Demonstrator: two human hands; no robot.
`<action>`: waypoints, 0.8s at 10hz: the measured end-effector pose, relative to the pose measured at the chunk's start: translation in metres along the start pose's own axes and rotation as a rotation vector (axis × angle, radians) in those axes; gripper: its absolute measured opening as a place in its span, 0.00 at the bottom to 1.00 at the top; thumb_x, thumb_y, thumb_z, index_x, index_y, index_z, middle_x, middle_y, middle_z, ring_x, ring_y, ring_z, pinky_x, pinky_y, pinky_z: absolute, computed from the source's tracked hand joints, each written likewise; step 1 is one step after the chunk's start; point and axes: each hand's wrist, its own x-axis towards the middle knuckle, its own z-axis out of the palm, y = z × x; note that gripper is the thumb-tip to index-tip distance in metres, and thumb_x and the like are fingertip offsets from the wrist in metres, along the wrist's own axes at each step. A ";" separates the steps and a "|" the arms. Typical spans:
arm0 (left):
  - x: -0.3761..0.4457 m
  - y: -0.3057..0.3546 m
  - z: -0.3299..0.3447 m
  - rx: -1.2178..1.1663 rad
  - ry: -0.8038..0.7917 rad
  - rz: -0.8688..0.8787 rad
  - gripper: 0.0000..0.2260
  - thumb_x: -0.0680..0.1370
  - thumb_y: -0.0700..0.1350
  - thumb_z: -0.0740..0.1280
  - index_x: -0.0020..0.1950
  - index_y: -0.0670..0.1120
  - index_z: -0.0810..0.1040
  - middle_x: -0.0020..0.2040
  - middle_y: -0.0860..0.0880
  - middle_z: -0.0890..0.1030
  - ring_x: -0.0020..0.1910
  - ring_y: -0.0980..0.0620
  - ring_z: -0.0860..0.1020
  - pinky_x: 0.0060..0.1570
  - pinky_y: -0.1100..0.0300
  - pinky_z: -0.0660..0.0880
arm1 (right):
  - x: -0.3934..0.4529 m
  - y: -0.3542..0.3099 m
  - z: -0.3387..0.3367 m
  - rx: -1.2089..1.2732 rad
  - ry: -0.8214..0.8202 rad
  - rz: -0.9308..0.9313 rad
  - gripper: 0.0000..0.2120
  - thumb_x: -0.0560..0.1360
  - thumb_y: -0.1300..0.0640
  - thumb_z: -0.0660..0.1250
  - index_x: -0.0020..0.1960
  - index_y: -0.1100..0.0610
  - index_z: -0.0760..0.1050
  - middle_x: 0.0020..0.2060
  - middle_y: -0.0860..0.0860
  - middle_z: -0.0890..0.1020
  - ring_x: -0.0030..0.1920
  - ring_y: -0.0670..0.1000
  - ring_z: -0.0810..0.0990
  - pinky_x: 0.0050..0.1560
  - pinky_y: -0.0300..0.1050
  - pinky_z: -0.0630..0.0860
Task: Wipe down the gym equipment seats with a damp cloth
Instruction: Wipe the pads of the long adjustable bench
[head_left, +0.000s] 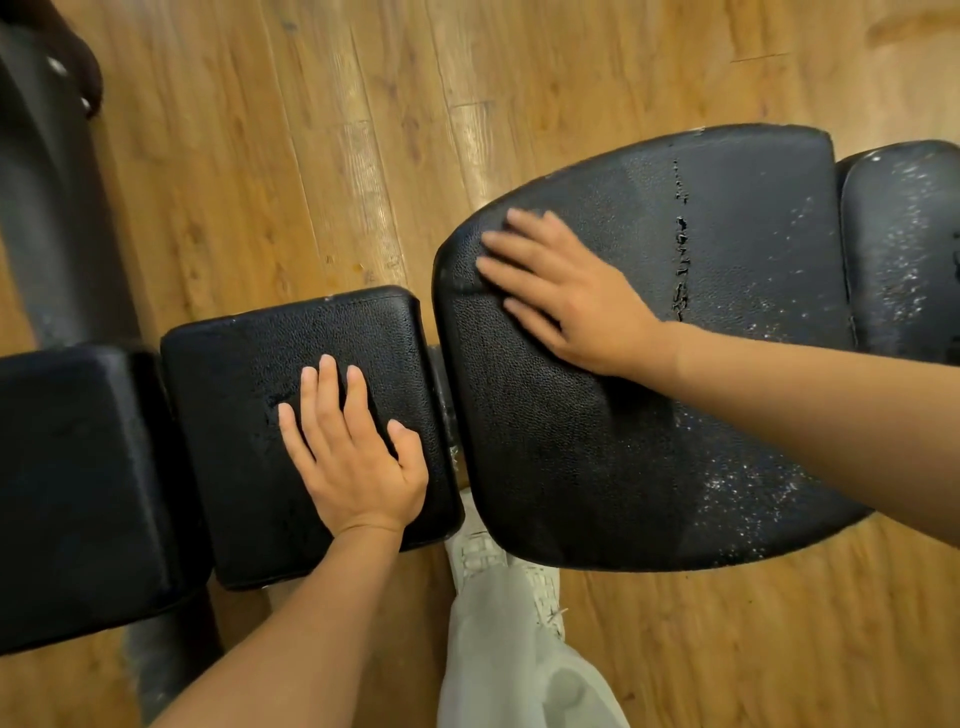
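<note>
A black padded bench runs left to right below me. My left hand (353, 452) lies flat, fingers apart, on the small square seat pad (249, 374). Palm down on the near end of the large back pad (701, 395) rests my right hand (566, 296), fingers spread and slightly blurred. That big pad has a torn seam across it and white flecks toward its right side. No cloth is in view in either hand or on the pads.
Another black pad (78, 488) sits at the left and a further one (904, 244) at the far right. A black frame tube (47, 208) crosses the upper left. My light trouser leg and shoe (498, 597) stand on the wooden floor (322, 145).
</note>
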 end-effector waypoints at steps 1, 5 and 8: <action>0.000 -0.001 0.000 0.005 -0.001 0.000 0.27 0.76 0.46 0.59 0.73 0.37 0.67 0.76 0.38 0.65 0.78 0.39 0.60 0.77 0.40 0.51 | -0.008 0.011 -0.006 -0.021 -0.097 -0.119 0.19 0.84 0.57 0.60 0.72 0.63 0.72 0.72 0.61 0.71 0.74 0.65 0.65 0.77 0.61 0.58; 0.000 0.000 -0.003 -0.006 -0.038 -0.015 0.27 0.77 0.47 0.58 0.74 0.37 0.67 0.77 0.38 0.65 0.78 0.40 0.59 0.78 0.40 0.51 | -0.010 0.034 -0.019 -0.070 0.170 0.436 0.19 0.84 0.57 0.58 0.71 0.64 0.72 0.71 0.62 0.72 0.74 0.67 0.63 0.77 0.62 0.52; 0.000 -0.001 -0.002 -0.007 -0.040 -0.024 0.26 0.78 0.46 0.58 0.74 0.37 0.67 0.77 0.39 0.65 0.78 0.40 0.59 0.78 0.41 0.51 | -0.056 0.010 -0.026 -0.028 -0.166 -0.081 0.18 0.85 0.56 0.59 0.72 0.62 0.73 0.72 0.59 0.71 0.75 0.63 0.65 0.77 0.60 0.59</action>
